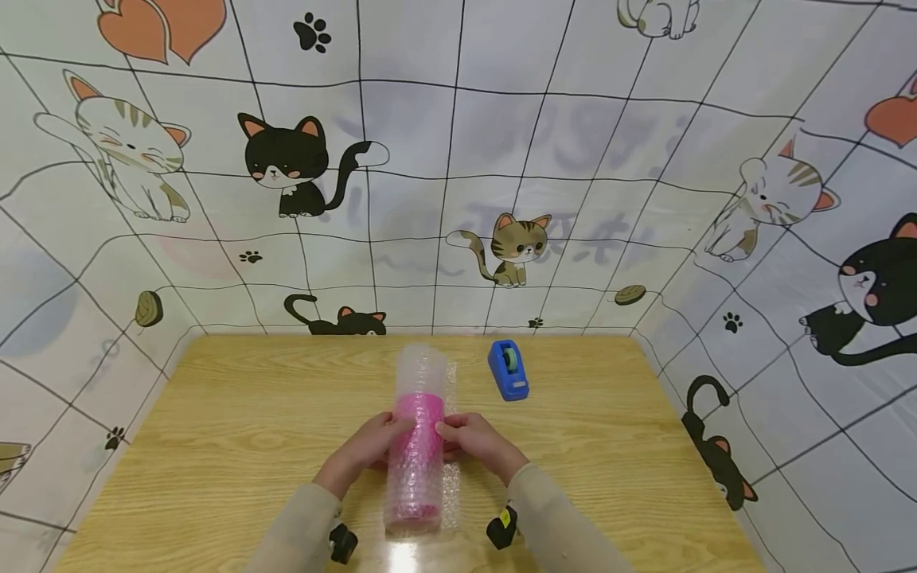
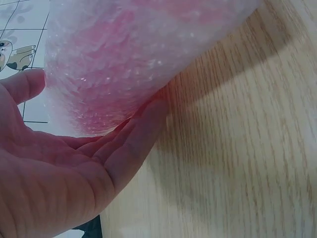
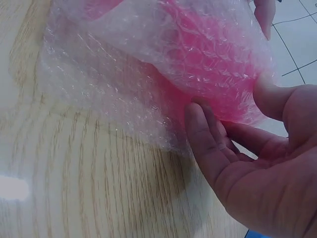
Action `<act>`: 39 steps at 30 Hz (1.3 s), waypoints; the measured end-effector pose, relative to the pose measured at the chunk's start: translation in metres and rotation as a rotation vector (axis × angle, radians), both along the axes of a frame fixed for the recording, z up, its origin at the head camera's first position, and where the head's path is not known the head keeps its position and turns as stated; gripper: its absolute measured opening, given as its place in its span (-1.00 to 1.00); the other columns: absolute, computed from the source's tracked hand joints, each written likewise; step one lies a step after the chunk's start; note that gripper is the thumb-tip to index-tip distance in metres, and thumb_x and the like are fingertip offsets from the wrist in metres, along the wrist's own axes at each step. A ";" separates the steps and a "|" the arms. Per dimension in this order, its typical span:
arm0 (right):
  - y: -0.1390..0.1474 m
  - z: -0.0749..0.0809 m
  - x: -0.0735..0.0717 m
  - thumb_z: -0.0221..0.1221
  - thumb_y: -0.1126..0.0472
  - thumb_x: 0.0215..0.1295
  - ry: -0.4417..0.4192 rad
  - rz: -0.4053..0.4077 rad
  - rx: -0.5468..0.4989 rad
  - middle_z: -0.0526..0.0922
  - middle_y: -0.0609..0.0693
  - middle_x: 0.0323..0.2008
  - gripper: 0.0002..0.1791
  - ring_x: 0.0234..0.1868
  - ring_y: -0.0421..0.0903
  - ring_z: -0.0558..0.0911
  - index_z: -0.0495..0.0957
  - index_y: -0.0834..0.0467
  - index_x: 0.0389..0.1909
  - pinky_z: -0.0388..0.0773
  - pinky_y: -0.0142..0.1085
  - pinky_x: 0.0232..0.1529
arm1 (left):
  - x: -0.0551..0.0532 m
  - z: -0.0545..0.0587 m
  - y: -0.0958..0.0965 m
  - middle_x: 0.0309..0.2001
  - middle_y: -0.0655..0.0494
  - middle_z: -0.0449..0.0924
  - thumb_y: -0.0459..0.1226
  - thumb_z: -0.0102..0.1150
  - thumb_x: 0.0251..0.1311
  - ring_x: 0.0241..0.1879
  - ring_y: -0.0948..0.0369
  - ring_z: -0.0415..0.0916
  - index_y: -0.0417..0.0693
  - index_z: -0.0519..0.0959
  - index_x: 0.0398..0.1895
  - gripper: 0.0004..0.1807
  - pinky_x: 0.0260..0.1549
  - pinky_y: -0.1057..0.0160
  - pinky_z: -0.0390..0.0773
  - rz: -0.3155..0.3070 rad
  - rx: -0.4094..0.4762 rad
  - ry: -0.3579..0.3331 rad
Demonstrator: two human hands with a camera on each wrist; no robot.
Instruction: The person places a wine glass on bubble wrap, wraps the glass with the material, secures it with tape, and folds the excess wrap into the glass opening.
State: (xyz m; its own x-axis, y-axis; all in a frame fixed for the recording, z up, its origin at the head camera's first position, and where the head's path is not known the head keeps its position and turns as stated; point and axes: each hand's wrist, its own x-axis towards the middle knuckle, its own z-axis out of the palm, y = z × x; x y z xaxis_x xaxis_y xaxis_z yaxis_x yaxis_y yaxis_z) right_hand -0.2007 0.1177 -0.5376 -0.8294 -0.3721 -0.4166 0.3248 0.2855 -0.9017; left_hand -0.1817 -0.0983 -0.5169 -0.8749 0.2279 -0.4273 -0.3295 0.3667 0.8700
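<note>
Cream cloth sleeves (image 1: 297, 529), two, nearest the person, behind the fingers; small black wrist devices (image 1: 343, 543), one per arm, also behind the fingers. Left hand (image 1: 368, 446): thumb on one side, fingers curved underneath, grasping the wrapped bundle by its left flank. Right hand (image 1: 481, 442): thumb along the upper surface, fingertips beneath, grasping the right flank. Bright pink cylinder (image 1: 423, 430), one, between the two hands' fingers, its length pointing away from the person, sheathed in clear plastic bubble wrap (image 1: 421, 366) that extends past its far end; loose flap of wrap along the right side, beneath the right fingers. Light wood-grain tabletop (image 1: 602, 461) below the fingers. Blue plastic tape dispenser (image 1: 512, 386), beyond and right of the right fingers. White grid-lined sheeting (image 1: 415, 159) printed with cartoon cats, farthest beyond the fingers.
</note>
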 end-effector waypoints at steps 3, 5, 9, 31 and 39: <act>0.000 -0.001 -0.001 0.07 0.06 0.45 -0.005 0.009 -0.003 0.72 0.09 -0.17 -0.51 -0.20 -0.11 0.69 0.46 0.34 0.20 0.67 -0.13 -0.02 | 0.000 -0.002 0.001 0.07 -0.22 0.56 0.15 0.01 0.29 -0.14 0.04 0.63 -0.37 0.21 0.37 -0.15 -0.25 0.02 0.66 0.003 0.003 0.000; 0.001 -0.001 -0.001 0.08 0.06 0.44 -0.008 0.004 0.001 0.70 0.11 -0.15 -0.49 -0.19 -0.10 0.69 0.41 0.35 0.21 0.67 -0.13 -0.02 | -0.001 -0.003 0.002 0.05 -0.22 0.57 0.14 0.03 0.28 -0.15 0.05 0.63 -0.37 0.23 0.36 -0.16 -0.26 0.03 0.66 0.011 0.005 0.009; 0.003 -0.001 -0.001 0.12 0.05 0.41 -0.013 -0.024 0.030 0.64 0.13 -0.10 -0.50 -0.20 -0.07 0.68 0.32 0.30 0.19 0.68 -0.12 -0.04 | -0.001 -0.005 0.006 0.03 -0.21 0.58 0.12 0.07 0.27 -0.17 0.07 0.62 -0.36 0.28 0.33 -0.19 -0.27 0.05 0.67 0.032 -0.001 0.038; 0.000 0.005 0.000 0.27 -0.28 0.14 0.031 -0.102 0.193 0.66 0.04 -0.12 -0.24 -0.15 -0.10 0.65 0.47 0.22 0.14 0.63 -0.12 0.04 | 0.002 0.000 0.013 0.10 -0.27 0.52 0.20 0.08 0.25 -0.07 0.02 0.57 -0.35 0.25 0.32 -0.13 -0.19 0.06 0.64 0.040 -0.116 0.084; -0.001 0.007 0.001 0.23 -0.22 0.23 0.044 -0.085 0.166 0.69 0.05 -0.11 -0.29 -0.14 -0.11 0.68 0.47 0.26 0.18 0.62 -0.11 0.07 | 0.004 0.001 0.009 0.22 -0.36 0.43 0.12 -0.06 0.37 -0.08 -0.01 0.60 -0.34 0.18 0.39 -0.21 -0.32 0.08 0.67 0.041 -0.084 0.097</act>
State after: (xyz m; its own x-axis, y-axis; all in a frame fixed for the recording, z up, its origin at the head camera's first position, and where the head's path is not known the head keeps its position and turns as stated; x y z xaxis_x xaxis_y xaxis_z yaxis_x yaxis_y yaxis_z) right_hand -0.1998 0.1165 -0.5306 -0.8737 -0.2294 -0.4291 0.3154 0.4045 -0.8584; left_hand -0.1776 -0.0897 -0.5163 -0.9208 0.1580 -0.3565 -0.2618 0.4272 0.8654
